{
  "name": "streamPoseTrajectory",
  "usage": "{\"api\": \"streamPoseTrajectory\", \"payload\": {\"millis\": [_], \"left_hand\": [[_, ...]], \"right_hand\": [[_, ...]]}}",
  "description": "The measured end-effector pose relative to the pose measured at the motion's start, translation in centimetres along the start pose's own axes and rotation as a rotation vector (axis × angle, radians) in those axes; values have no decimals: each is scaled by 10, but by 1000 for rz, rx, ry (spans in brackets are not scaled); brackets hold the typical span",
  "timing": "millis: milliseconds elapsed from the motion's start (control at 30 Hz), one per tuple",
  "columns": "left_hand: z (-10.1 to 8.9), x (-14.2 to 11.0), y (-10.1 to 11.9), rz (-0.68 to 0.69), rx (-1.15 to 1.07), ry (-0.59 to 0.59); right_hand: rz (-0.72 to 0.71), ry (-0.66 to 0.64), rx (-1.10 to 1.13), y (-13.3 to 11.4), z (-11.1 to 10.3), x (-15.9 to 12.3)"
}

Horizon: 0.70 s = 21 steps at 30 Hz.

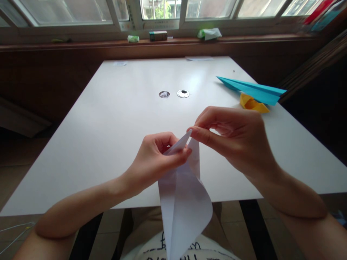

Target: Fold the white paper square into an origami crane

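A partly folded sheet of white paper [180,202] hangs between my hands over the table's near edge, its long tip reaching down toward my lap. My left hand [157,155] grips it near the upper part, with the thumb across the front and the fingers behind. At the top, my right hand [233,137] pinches a pointed corner of the sheet between thumb and forefinger. Creases run down the lower part, and the right side bulges in a curve. The left fingertips are hidden behind the paper.
On the white table [108,119] lie two round discs, one reflective [164,94] and one white and black [183,94]. A blue paper plane [255,90] and a yellow folded paper boat [253,104] rest at the right. Small packets and a box [158,35] stand on the windowsill.
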State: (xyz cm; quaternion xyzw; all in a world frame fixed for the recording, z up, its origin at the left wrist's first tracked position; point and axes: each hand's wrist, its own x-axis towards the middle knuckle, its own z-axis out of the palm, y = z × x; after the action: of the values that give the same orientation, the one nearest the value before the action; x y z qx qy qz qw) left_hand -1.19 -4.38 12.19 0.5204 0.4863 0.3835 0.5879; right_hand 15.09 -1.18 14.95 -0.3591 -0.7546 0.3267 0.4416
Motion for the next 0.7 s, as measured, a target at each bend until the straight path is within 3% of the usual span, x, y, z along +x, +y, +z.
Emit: {"api": "streamPoseTrajectory", "payload": {"millis": [333,533,700], "left_hand": [[1,1,3,30,-128,-4],[-1,1,2,63,-141,47],[-1,1,2,81,-138,54]], "right_hand": [[40,-27,5,5,-1,6],[79,-128,-21,12,-2,11],[49,-85,-72,13,0,9]]}}
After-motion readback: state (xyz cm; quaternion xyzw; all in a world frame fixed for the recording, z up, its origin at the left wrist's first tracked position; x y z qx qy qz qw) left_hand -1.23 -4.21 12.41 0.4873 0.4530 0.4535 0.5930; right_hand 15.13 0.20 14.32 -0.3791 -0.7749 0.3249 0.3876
